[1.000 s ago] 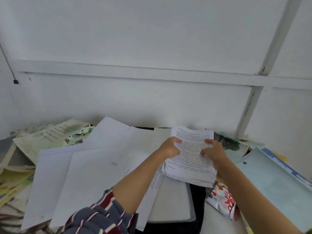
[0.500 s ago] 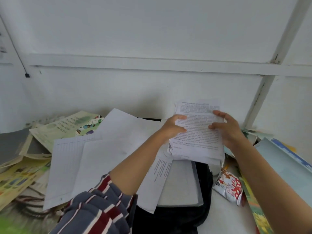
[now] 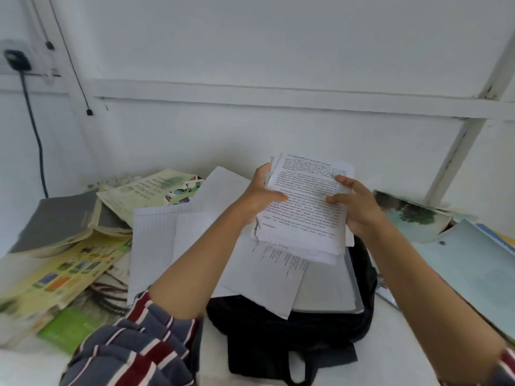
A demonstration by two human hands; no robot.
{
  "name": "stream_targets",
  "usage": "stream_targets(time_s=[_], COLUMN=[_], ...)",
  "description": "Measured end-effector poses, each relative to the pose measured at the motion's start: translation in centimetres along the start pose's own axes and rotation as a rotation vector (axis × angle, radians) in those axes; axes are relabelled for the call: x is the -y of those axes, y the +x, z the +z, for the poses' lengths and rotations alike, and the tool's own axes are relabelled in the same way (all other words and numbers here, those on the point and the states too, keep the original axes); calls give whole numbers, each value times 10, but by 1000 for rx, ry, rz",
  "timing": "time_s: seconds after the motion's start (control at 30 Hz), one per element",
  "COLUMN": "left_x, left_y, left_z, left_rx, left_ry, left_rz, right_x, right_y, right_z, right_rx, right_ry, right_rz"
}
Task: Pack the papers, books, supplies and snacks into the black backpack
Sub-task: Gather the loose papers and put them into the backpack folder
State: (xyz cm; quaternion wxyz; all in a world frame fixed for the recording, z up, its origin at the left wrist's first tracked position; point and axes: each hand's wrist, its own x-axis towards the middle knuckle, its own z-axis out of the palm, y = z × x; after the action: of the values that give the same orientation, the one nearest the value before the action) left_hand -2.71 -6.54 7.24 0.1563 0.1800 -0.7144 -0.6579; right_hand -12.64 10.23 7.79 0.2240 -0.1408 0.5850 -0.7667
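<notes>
A stack of printed papers (image 3: 303,210) is held tilted upright above the table. My left hand (image 3: 260,195) grips its left edge, and my right hand (image 3: 355,203) grips its right side with fingers spread over the text. Below the stack lies the black backpack (image 3: 267,327), flat on the table, with a grey folder (image 3: 326,291) and a loose printed sheet (image 3: 276,274) resting on it. Large white and lined sheets (image 3: 156,235) spread out to the left of the backpack.
Books and booklets (image 3: 67,263) pile up at the left, with a grey book (image 3: 58,218) and a green one (image 3: 69,330). Pale blue folders (image 3: 473,268) and a picture book (image 3: 409,215) lie at the right. A white wall stands close behind; a cable (image 3: 34,129) hangs at left.
Both hands have lifted the paper stack up off the table and tilted it more upright. The view has shifted, showing more of the backpack and the left pile.
</notes>
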Motion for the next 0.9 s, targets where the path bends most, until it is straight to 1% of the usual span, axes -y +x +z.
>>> stream_targets(time_s=[0.07, 0.13, 0.2, 0.27, 0.33, 0.37, 0.43, 0.5, 0.6, 0.73, 0.8, 0.9], left_x=[13, 29, 45, 55, 58, 59, 60, 60, 62, 61, 59, 48], left_y=[-12, -25, -34, -41, -46, -47, -48, -46, -45, -49, -49, -51], left_z=[-11, -20, -27, -30, -28, -26, -24, -24, -28, -39, -44, -45], left_rx=[9, 53, 85, 94, 110, 111, 110, 105, 85, 60, 78, 65], left_ry=[128, 240, 335, 481, 613, 665, 727, 728, 627, 416, 300, 201], left_rz=[-66, -158, -240, -295, -293, -274, -230, -217, -255, -304, -296, -279], right_x=[-23, -46, -65, -81, -93, -95, -94, -88, -81, -83, -86, -87], right_y=[-10, -24, -39, -48, -55, -57, -60, -61, -61, -63, -66, -65], right_z=[9, 18, 26, 33, 39, 42, 45, 46, 46, 46, 47, 49], right_rx=[-36, -72, -95, -125, -157, -168, -188, -203, -230, -222, -217, -209], right_ry=[-97, -225, -334, -473, -611, -639, -589, -432, -251, -192, -199, -193], right_rz=[62, 115, 151, 179, 187, 192, 194, 212, 232, 284, 294, 281])
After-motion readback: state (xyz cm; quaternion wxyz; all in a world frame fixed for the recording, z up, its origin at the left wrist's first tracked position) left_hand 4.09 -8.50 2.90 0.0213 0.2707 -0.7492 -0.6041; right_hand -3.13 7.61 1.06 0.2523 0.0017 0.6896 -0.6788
